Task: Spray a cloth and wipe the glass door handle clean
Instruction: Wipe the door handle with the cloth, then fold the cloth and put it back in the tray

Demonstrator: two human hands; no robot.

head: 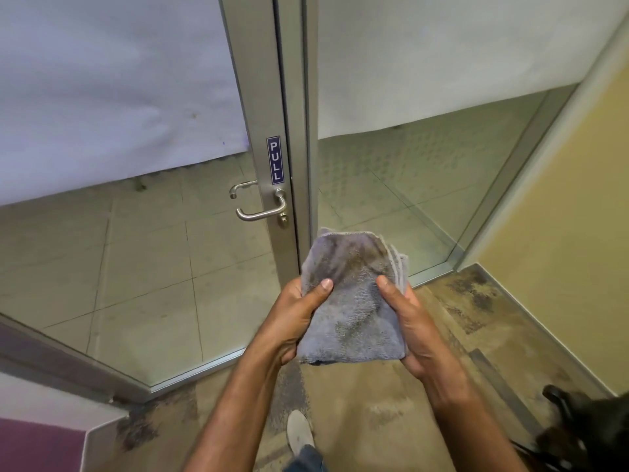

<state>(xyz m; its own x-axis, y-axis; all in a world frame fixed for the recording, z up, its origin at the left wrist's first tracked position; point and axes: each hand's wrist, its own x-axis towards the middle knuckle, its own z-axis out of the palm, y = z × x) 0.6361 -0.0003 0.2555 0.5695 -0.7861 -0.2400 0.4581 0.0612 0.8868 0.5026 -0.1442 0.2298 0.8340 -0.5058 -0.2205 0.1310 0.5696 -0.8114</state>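
Observation:
A folded grey cloth (350,301) with dark stains is held flat in front of me by both hands. My left hand (294,318) grips its left edge, thumb on top. My right hand (413,330) grips its right edge the same way. The metal lever handle (260,212) sits on the glass door's aluminium frame (272,97), up and to the left of the cloth, under a blue PULL sticker (274,160). A second handle (242,188) shows through the glass on the far side. No spray bottle is in view.
Glass panels (425,199) stand left and right of the frame, with white sheets behind their upper parts. A yellow wall (561,216) closes the right side. A dark object (589,434) lies at the bottom right. My shoe (299,434) rests on the worn floor.

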